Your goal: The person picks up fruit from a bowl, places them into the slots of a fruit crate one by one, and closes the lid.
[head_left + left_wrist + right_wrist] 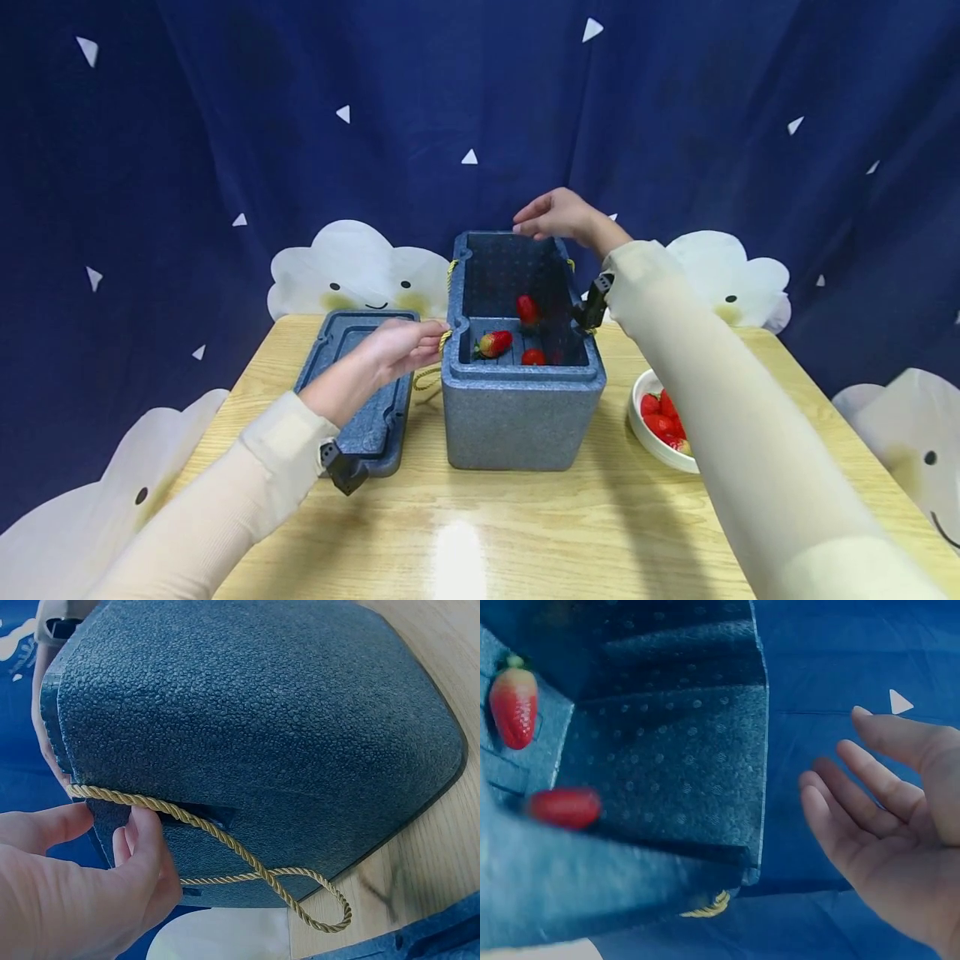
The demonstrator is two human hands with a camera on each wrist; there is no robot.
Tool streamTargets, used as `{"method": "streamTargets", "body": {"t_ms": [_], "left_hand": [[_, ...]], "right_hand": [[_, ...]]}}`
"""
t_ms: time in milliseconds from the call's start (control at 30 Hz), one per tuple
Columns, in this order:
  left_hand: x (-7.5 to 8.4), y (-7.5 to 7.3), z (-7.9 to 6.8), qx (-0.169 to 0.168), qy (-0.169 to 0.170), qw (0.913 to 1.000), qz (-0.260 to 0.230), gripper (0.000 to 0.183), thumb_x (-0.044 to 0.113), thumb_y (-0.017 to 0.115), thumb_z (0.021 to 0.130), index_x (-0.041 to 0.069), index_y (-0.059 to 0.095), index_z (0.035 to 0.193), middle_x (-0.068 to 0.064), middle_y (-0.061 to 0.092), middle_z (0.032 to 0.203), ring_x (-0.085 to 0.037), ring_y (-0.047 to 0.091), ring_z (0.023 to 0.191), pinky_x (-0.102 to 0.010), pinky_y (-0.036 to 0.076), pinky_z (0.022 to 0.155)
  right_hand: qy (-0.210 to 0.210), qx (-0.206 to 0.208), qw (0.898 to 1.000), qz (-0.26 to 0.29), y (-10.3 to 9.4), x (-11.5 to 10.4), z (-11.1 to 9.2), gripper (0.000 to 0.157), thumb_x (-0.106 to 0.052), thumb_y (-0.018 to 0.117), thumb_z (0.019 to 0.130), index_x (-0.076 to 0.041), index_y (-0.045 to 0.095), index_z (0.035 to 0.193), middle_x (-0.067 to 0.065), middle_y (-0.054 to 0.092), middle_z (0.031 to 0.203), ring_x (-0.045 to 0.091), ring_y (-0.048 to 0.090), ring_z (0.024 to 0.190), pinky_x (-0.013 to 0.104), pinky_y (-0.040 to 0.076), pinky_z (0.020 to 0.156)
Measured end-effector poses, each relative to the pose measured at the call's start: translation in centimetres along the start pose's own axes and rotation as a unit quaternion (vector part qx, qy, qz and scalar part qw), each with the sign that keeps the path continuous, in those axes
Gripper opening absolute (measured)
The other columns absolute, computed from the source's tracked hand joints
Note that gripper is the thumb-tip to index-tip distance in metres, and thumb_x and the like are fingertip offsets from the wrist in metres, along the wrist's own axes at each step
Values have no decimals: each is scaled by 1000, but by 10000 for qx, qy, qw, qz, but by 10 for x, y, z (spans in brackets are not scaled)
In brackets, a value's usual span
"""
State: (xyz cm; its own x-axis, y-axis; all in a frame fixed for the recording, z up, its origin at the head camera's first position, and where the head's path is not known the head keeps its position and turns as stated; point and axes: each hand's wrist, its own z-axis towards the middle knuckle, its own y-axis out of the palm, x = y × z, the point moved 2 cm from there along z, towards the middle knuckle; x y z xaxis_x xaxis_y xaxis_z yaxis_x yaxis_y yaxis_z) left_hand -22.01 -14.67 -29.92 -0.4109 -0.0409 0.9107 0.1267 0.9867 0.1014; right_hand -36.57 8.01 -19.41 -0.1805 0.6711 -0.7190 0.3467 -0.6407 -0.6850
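A dark blue-grey foam box (517, 425) stands lidless on the table. Inside it are several strawberries: one with a green-yellow top (495, 342), a red one (533, 357) by the near wall, and a motion-blurred strawberry (564, 808) farther in. My right hand (558, 215) is above the box's far end, fingers loosely bent and apart, holding nothing; the right wrist view shows the bare palm. At the box's left rim, my left hand (97, 877) has its fingertips against the side, right at the twisted gold cord (225, 838), which hangs in a loop.
Left of the box lies its foam lid (367, 417), partly behind the left forearm. A white bowl (656, 446) of strawberries stands at the right, partly covered by the right sleeve. Behind the wooden table (480, 525) hangs a blue curtain (420, 75) with white cloud shapes.
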Motion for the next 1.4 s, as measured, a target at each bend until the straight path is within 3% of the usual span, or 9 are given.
{"method": "streamTargets", "body": {"t_ms": [233,433,633,733,1067,1400], "left_hand": [[-1,-1,2,-32,46,10000,-46,47,11,50,99,-7,39,140,-5,56,105,-5,58,86,-35,41,114],[-3,-1,1,15,14,10000,-65,47,11,49,99,-7,38,140,-6,54,107,-7,57,88,-36,40,115],[-2,-2,-1,3,54,10000,-71,46,11,49,98,-7,39,140,-2,56,99,-5,57,85,-37,39,116],[-2,-2,-1,-49,76,9999,-81,45,10,49,98,-8,40,139,1,56,94,-3,57,81,-37,39,116],[-2,-1,-3,-61,118,9999,-69,46,9,47,98,-10,38,140,-5,54,104,-3,58,82,-36,39,115],[-2,-1,-4,-42,128,9999,-52,47,9,48,98,-10,37,140,-7,54,107,-2,57,78,-36,40,115]], "right_hand": [[-77,-37,9999,-81,-11,5,-11,36,-21,60,95,-4,60,127,17,59,131,25,59,109,42,47,109],[-118,39,9999,-84,-19,29,-30,38,-22,61,95,-3,59,127,17,60,130,24,61,109,41,48,107],[-183,210,9994,-201,-25,64,-55,37,-21,64,93,1,62,122,12,68,118,5,66,86,24,58,88],[-232,245,9992,-224,-26,84,-70,37,-22,66,92,1,63,120,10,71,113,2,66,82,20,58,82],[-137,-43,9988,-478,-22,150,-114,38,-23,65,92,1,63,121,17,68,118,-4,61,88,11,50,81],[145,-217,9990,-369,-15,210,-139,37,-22,67,90,3,64,117,15,71,110,-1,64,88,12,52,79]]}}
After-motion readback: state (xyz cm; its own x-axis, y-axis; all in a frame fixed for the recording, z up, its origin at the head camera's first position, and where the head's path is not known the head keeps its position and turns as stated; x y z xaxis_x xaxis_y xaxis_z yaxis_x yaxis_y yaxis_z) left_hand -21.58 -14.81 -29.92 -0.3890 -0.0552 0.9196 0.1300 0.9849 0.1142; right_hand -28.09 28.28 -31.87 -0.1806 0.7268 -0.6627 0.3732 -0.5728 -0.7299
